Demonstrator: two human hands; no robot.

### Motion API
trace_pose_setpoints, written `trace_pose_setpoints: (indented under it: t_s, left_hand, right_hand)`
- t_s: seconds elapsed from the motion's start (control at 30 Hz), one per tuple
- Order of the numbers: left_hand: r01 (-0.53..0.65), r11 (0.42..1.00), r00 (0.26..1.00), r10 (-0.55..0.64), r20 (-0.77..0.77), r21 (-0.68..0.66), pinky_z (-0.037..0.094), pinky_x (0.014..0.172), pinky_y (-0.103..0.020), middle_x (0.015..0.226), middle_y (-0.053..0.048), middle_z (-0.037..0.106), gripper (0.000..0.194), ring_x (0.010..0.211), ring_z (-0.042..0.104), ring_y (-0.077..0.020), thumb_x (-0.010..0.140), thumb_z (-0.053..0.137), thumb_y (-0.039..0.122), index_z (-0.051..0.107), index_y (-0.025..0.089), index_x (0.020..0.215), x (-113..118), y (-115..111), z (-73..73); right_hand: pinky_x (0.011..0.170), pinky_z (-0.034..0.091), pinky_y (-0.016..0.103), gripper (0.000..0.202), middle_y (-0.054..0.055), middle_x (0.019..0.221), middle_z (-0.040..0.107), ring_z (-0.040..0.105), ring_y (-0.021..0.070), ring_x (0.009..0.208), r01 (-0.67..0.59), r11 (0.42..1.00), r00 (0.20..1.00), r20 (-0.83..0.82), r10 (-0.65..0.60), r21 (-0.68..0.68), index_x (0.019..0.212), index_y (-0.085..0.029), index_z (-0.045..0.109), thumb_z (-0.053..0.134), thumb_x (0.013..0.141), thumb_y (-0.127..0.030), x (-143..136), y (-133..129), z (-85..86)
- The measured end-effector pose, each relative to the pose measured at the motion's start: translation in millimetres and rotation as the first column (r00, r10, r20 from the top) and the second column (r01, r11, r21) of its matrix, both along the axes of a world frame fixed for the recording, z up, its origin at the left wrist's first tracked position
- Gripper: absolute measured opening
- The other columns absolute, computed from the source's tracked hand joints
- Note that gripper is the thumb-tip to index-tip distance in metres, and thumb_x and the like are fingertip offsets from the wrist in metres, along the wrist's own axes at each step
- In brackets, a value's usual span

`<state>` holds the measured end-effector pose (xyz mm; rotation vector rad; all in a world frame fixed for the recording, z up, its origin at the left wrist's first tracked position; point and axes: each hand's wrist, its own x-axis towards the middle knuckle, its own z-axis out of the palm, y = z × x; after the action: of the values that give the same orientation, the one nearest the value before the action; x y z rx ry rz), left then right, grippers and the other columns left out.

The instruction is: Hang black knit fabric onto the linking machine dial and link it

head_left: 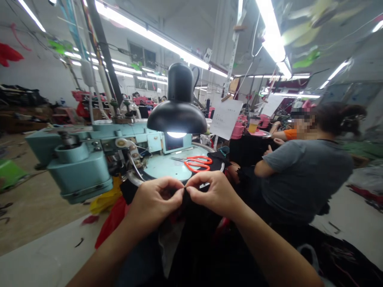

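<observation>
My left hand [160, 199] and my right hand [211, 193] meet at the centre, thumb and forefinger of each pinched together. Between their fingertips is a bit of black fabric [191, 239], which hangs down below them toward my lap. Just beyond my hands, scissors with orange handles [199, 162] lie on the pale turquoise plate of a sewing machine [167, 165]. A black lamp [177, 115] shines down above that plate.
The machine's turquoise housing [79, 171] juts out at the left. Red cloth [112, 223] and yellow cloth [104, 201] hang beside my left forearm. At the right sits a person in a grey shirt [308, 175]. A paper sheet [226, 117] hangs behind the lamp.
</observation>
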<state>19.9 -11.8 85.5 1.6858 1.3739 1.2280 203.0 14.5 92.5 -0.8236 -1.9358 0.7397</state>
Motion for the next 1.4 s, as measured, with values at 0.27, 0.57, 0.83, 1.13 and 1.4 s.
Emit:
trace_pose_setpoints:
  t_s: [0.27, 0.57, 0.83, 1.13, 1.4]
  left_hand:
    - [0.093, 0.995, 0.995, -0.094, -0.037, -0.017, 0.048, 0.044, -0.021, 0.06, -0.003, 0.069, 0.022, 0.049, 0.063, -0.017, 0.075, 0.069, 0.038, 0.071, 0.016, 0.077, -0.6, 3.7, 0.3]
    - [0.112, 0.992, 0.992, -0.108, 0.064, -0.065, 0.048, 0.044, -0.022, 0.06, -0.002, 0.067, 0.02, 0.048, 0.062, -0.0162, 0.073, 0.068, 0.034, 0.069, 0.015, 0.08, 1.8, 6.8, -0.6]
    - [0.099, 0.994, 0.994, -0.097, 0.046, -0.045, 0.049, 0.046, -0.022, 0.063, -0.003, 0.068, 0.021, 0.051, 0.062, -0.0166, 0.074, 0.068, 0.035, 0.07, 0.015, 0.079, 1.7, 6.2, -0.9]
    - [0.05, 0.998, 0.994, -0.046, 0.103, -0.039, 0.051, 0.047, -0.023, 0.063, -0.004, 0.07, 0.026, 0.051, 0.064, -0.0174, 0.071, 0.073, 0.04, 0.071, 0.015, 0.077, 5.2, 2.6, -2.2]
    - [0.055, 0.998, 0.995, -0.052, 0.082, -0.038, 0.051, 0.045, -0.022, 0.064, -0.005, 0.071, 0.027, 0.051, 0.064, -0.0177, 0.072, 0.073, 0.041, 0.072, 0.014, 0.078, 6.7, 2.8, -2.0]
  right_hand:
    - [0.05, 0.039, 0.019, 0.006, -0.003, 0.057, 0.059, 0.049, 0.0091, 0.054, -0.027, 0.99, 0.985, -0.173, 0.003, -0.14, 0.063, -0.015, 0.067, 0.062, 0.066, -0.014, -6.8, 3.0, -3.7]
    - [0.051, 0.043, 0.019, 0.006, -0.002, 0.059, 0.064, 0.054, 0.0105, 0.055, 0.063, 0.995, 0.986, -0.152, -0.073, -0.072, 0.066, -0.015, 0.069, 0.064, 0.068, -0.015, -8.6, -0.5, -7.6]
    - [0.05, 0.042, 0.018, 0.006, -0.002, 0.06, 0.065, 0.055, 0.0101, 0.055, 0.068, 0.996, 0.987, -0.139, -0.076, -0.061, 0.067, -0.015, 0.07, 0.064, 0.07, -0.015, -7.7, -0.5, -10.9]
    - [0.051, 0.043, 0.019, 0.007, -0.002, 0.06, 0.065, 0.055, 0.0104, 0.055, 0.084, 0.995, 0.988, -0.127, -0.089, -0.049, 0.066, -0.015, 0.07, 0.064, 0.071, -0.015, -7.0, 0.6, -10.3]
    - [0.055, 0.045, 0.019, 0.008, -0.001, 0.066, 0.069, 0.06, 0.0119, 0.061, 0.033, 0.999, 0.998, -0.06, -0.035, -0.038, 0.074, -0.015, 0.074, 0.066, 0.073, -0.016, 1.2, 3.2, -9.4]
